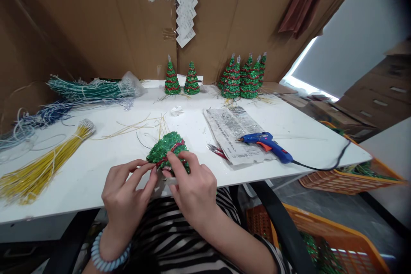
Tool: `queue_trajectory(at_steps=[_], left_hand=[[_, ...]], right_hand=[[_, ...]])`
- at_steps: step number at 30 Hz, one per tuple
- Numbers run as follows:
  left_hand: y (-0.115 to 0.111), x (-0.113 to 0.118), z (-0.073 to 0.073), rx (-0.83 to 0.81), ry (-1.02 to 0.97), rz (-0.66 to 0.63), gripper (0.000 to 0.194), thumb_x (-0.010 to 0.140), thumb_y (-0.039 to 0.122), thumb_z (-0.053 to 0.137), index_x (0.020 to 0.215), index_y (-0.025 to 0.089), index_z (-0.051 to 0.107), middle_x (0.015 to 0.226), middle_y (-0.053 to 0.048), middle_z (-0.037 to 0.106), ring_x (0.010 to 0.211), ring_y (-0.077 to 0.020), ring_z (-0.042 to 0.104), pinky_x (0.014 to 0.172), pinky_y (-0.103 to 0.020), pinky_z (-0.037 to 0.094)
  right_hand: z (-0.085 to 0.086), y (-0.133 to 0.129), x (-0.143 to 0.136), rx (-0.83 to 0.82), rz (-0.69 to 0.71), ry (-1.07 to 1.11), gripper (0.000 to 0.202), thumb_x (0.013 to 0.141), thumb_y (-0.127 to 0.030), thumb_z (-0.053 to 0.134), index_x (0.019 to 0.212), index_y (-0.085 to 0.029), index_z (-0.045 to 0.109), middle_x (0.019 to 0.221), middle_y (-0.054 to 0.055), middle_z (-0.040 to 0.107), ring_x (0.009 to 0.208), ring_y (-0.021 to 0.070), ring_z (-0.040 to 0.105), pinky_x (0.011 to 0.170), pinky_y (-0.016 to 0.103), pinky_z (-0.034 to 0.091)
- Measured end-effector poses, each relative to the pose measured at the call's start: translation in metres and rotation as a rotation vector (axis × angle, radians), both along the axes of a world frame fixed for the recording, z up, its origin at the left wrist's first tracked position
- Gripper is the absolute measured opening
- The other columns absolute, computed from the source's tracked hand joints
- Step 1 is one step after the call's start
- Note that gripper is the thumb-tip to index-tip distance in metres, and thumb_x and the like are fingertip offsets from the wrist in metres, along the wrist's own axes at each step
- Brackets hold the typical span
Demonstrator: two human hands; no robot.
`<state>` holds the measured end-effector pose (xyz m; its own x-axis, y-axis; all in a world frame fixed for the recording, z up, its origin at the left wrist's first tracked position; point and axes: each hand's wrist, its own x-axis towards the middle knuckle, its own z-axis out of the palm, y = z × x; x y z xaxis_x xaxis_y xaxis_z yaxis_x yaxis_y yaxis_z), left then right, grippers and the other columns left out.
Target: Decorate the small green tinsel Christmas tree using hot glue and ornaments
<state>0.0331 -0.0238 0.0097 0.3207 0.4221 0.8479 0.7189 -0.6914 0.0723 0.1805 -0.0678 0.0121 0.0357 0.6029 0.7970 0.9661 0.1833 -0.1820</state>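
A small green tinsel Christmas tree [167,142] with a red garland strand [176,147] across it lies tilted at the table's front edge, its tip hidden by my hands. My left hand [128,186] pinches the red strand at the tree's left side, thumb and fingers together. On the right side, my right hand [192,186] grips the tree, the index finger pressing on the strand. Thin yellow wires [163,125] stick up behind the tree. A blue glue gun [268,143] rests to the right on a folded newspaper [229,130], with red-handled metal snips [218,151] beside the paper.
Finished-looking trees stand at the back: two in the middle [192,79] and several at right [239,79]. Bundles of yellow wire [48,162] and green wire [86,88] lie at left. Orange baskets [330,227] stand below on the right. The glue gun's cord [334,167] hangs over the edge.
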Motion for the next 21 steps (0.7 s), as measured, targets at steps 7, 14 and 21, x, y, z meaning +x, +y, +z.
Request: queue_trajectory(at_steps=[7, 14, 21], left_hand=[[0.000, 0.000, -0.004, -0.012, 0.054, 0.050, 0.007, 0.085, 0.013, 0.065, 0.092, 0.016, 0.064, 0.083, -0.006, 0.071, 0.064, -0.0165, 0.061, 0.064, -0.030, 0.047], [0.002, 0.004, -0.006, -0.087, 0.036, 0.070, 0.003, 0.089, 0.016, 0.060, 0.090, 0.016, 0.062, 0.081, -0.003, 0.070, 0.050, -0.0109, 0.052, 0.057, -0.026, 0.043], [0.005, 0.009, -0.015, -0.170, -0.023, 0.097, 0.012, 0.092, 0.022, 0.052, 0.083, 0.017, 0.059, 0.072, 0.000, 0.065, 0.047, -0.0108, 0.052, 0.054, -0.025, 0.040]], right_hand=[[0.006, 0.002, 0.004, -0.124, -0.038, -0.103, 0.040, 0.086, -0.027, 0.062, 0.124, -0.014, 0.059, 0.118, 0.011, 0.069, 0.066, 0.0155, 0.065, 0.052, 0.030, 0.049], [0.006, 0.004, 0.005, -0.097, 0.016, -0.069, 0.033, 0.092, -0.028, 0.054, 0.120, -0.012, 0.059, 0.114, 0.013, 0.070, 0.085, 0.0187, 0.067, 0.056, 0.029, 0.052], [0.004, 0.004, 0.004, -0.106, -0.017, -0.046, 0.033, 0.089, -0.022, 0.055, 0.121, -0.014, 0.055, 0.112, 0.011, 0.070, 0.076, 0.0174, 0.066, 0.055, 0.030, 0.050]])
